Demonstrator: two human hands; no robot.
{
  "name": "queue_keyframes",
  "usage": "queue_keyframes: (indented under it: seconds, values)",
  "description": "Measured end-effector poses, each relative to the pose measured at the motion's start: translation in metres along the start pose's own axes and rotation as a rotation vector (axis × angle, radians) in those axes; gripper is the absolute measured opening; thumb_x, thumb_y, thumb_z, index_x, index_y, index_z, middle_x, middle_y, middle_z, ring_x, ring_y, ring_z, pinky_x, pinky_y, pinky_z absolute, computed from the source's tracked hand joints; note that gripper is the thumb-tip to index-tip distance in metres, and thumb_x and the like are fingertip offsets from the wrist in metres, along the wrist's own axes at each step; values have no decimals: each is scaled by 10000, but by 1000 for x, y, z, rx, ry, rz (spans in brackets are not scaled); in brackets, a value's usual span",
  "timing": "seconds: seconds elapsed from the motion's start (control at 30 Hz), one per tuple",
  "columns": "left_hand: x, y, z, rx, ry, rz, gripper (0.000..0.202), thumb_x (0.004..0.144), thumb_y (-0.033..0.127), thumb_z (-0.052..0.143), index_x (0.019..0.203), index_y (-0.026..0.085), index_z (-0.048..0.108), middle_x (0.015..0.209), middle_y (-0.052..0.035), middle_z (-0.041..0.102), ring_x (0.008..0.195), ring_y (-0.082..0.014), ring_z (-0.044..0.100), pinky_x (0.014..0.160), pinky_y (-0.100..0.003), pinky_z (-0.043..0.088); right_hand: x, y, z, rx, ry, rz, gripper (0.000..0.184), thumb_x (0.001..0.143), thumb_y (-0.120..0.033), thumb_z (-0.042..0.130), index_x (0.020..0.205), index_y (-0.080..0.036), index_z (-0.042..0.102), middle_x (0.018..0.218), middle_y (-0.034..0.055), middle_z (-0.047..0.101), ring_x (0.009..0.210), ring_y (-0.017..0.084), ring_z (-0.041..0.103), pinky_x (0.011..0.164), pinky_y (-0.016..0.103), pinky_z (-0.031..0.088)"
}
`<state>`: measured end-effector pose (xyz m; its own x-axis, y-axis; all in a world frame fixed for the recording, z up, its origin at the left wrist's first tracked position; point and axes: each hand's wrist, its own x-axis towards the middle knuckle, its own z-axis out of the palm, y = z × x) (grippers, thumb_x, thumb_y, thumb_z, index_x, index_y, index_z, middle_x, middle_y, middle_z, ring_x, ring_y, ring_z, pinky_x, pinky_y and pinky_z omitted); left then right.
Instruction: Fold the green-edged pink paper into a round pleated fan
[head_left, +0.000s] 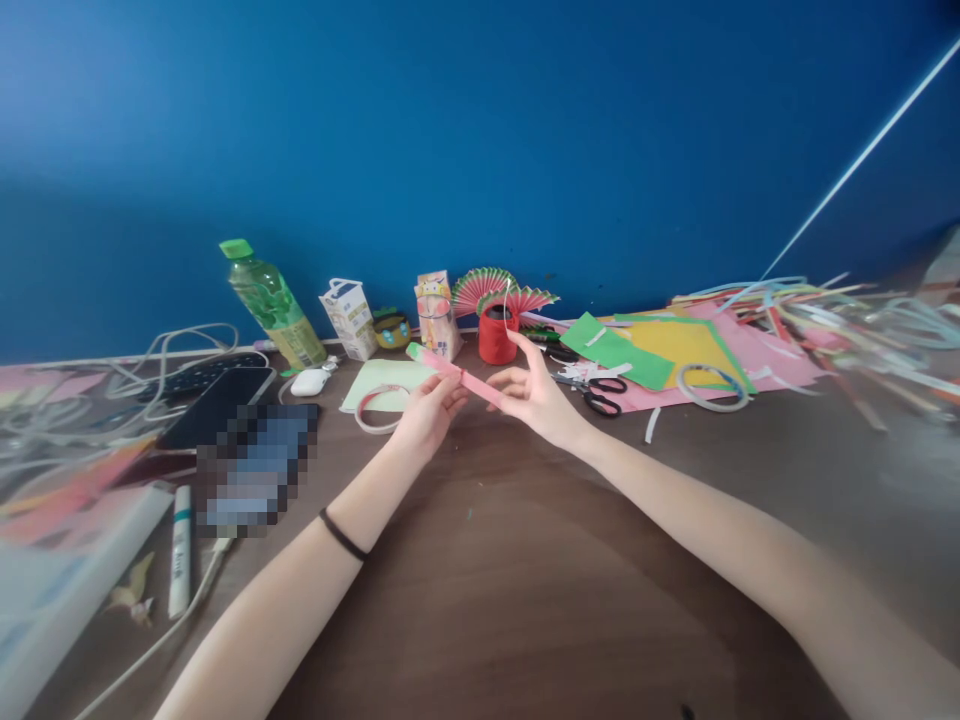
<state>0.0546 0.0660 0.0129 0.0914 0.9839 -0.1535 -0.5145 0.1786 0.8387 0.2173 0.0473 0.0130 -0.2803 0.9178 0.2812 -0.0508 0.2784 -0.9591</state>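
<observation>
Above the desk, both hands are at a narrow folded pink paper strip [481, 387] with a green tip at its far left end. My left hand [431, 415] pinches it near the middle, at a thin red line across the strip. At the strip's right end my right hand [536, 400] holds it between thumb and curled fingers, with the index finger raised. Behind the hands stand a red cylindrical container [495, 340] and pleated red-and-green paper fans [486, 290]. Black-handled scissors [604, 400] lie to the right of my right hand.
Left are a tape roll [361, 420], pale green paper [367, 383], a green-capped bottle [274, 310], a carton [349, 320], a blurred-out phone [262, 465], cables and a marker [180, 550]. Right are coloured sheets [667, 345], another tape roll [712, 400] and loose paper strips [832, 320].
</observation>
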Motion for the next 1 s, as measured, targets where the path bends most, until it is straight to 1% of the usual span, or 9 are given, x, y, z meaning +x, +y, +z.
queue_keyframes:
  seconds: [0.17, 0.3, 0.43, 0.53, 0.7, 0.77, 0.83, 0.93, 1.0]
  values:
    - [4, 6, -8, 49, -124, -127, 174, 631, 13, 628, 739, 148, 644, 751, -21, 671, 670, -95, 620, 718, -235, 485, 6, -14, -17, 25, 145, -112, 692, 724, -251, 642, 1287, -325, 247, 753, -27, 620, 640, 163, 615, 679, 376, 523]
    - [10, 16, -18, 113, -123, -151, 106, 688, 84, 605, 768, 135, 652, 769, -59, 677, 712, -125, 625, 764, -261, 483, 7, -33, -30, -51, 139, -194, 613, 745, -194, 569, 1273, -327, 287, 741, -39, 623, 606, 138, 601, 627, 329, 498]
    - [6, 31, -20, 205, -303, -174, 286, 781, 321, 571, 947, 109, 668, 988, -139, 673, 894, -210, 623, 802, -310, 476, 4, -42, -32, -106, -54, -192, 633, 721, -155, 548, 1287, -289, 298, 725, -33, 628, 644, 147, 606, 604, 300, 473]
    - [-6, 39, -12, 377, -543, -221, 428, 788, 456, 536, 985, 101, 668, 1040, -172, 658, 949, -242, 615, 844, -334, 454, 2, -41, -31, -177, -165, -200, 617, 717, -115, 521, 1278, -268, 314, 738, -29, 634, 698, 154, 610, 606, 286, 454]
    - [-23, 41, 4, 647, -823, -329, 304, 750, 315, 619, 990, 132, 660, 913, -147, 699, 861, -239, 646, 814, -341, 461, 1, -38, -31, -244, -205, -207, 538, 742, -111, 520, 1233, -256, 355, 749, -25, 632, 743, 165, 619, 660, 317, 460]
    - [-24, 39, 6, 639, -834, -356, 260, 765, 283, 600, 970, 132, 654, 810, -128, 706, 774, -214, 656, 765, -328, 479, 2, -37, -31, -240, -202, -210, 510, 756, -147, 548, 1218, -262, 363, 793, -13, 638, 776, 171, 618, 695, 333, 466]
    - [-23, 37, 5, 612, -776, -345, 228, 771, 268, 589, 941, 129, 649, 745, -110, 697, 699, -196, 655, 720, -318, 491, 5, -35, -33, -221, -151, -252, 482, 744, -199, 605, 1175, -267, 399, 941, 19, 630, 883, 182, 603, 753, 346, 464]
    - [-18, 33, 3, 567, -652, -312, 201, 756, 238, 598, 913, 121, 641, 703, -86, 674, 647, -182, 649, 674, -305, 499, 11, -35, -37, -173, 44, -357, 373, 702, -271, 678, 1028, -256, 499, 1141, 42, 548, 1039, 197, 543, 834, 350, 446]
    - [-16, 29, 1, 538, -602, -302, 181, 753, 222, 595, 897, 120, 635, 664, -64, 651, 623, -170, 640, 646, -290, 496, 12, -38, -40, -125, 161, -395, 277, 702, -306, 682, 926, -247, 531, 1147, 34, 541, 1057, 196, 533, 851, 355, 445]
